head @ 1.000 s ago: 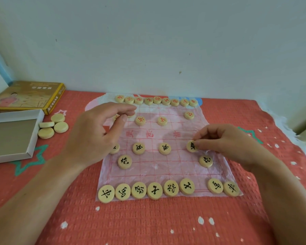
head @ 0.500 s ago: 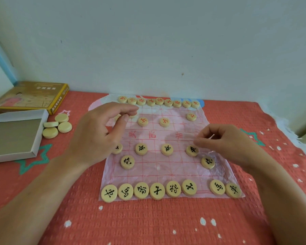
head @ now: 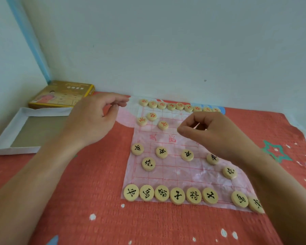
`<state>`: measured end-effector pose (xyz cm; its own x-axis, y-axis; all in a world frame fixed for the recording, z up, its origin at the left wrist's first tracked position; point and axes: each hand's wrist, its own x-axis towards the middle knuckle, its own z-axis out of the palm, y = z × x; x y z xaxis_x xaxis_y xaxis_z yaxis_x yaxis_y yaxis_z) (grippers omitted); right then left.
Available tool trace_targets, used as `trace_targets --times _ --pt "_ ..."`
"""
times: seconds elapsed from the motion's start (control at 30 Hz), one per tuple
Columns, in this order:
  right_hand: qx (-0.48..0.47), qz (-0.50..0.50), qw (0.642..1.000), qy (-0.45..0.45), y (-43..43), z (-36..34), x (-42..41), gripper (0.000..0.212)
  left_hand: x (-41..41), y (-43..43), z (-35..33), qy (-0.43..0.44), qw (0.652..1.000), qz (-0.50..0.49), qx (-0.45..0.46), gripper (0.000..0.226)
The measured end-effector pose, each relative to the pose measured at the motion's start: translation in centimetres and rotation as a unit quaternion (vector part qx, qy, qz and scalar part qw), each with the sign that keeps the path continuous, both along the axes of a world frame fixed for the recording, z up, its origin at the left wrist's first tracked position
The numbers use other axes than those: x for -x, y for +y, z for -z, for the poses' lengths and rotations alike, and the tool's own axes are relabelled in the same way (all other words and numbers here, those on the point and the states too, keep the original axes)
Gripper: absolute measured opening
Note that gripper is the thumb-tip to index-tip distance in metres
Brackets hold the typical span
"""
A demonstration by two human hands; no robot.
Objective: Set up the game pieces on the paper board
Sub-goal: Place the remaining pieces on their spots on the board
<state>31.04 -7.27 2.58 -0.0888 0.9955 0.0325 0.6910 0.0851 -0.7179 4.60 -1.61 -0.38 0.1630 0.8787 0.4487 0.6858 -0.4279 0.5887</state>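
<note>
The thin paper board (head: 175,174) lies on a red mat (head: 95,209). Round wooden pieces with black characters (head: 177,195) line its near edge, and more stand in the rows above. Pieces with red characters (head: 171,106) line the far edge. My right hand (head: 214,135) hovers over the board's middle with its fingers curled. A pale patch shows between thumb and fingers; whether it is a held piece I cannot say. A black-marked piece (head: 212,158) sits just below that wrist. My left hand (head: 95,119) hangs off the board's far left corner, loosely curled and empty.
An open white box tray (head: 12,137) lies at the left, partly under my left forearm. Its yellow lid (head: 64,94) sits behind it against the wall. The wall rises directly behind the board's far edge.
My right hand let go of the black-marked piece on the right and rose toward the board's middle. My left hand drew away to the left, uncovering two red-marked pieces.
</note>
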Motion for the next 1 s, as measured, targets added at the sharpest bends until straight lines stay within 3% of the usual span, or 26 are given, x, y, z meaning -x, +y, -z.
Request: trace_targets --times 0.2,0.33,0.7,0.8,1.0 --pt "-0.016 -0.099 0.994 -0.032 2.5 0.7 5.9 0.009 3.4 0.5 0.1 0.110 0.988 -0.107 0.010 0.025" --pt "-0.030 -0.147 0.987 -0.047 4.6 1.3 9.7 0.002 5.5 0.9 0.3 0.132 0.978 -0.152 0.047 0.029" --pt "-0.091 -0.239 0.958 -0.132 9.5 3.7 16.7 0.042 7.3 0.6 0.3 0.231 0.954 -0.121 0.148 0.049" --pt "-0.110 -0.286 0.942 -0.136 10.2 4.4 17.4 0.047 7.8 0.5 0.2 0.260 0.945 -0.113 0.164 0.065" --pt "-0.116 -0.326 0.930 -0.121 10.8 5.4 17.7 0.049 8.5 0.7 0.4 0.263 0.943 -0.113 0.172 0.067"
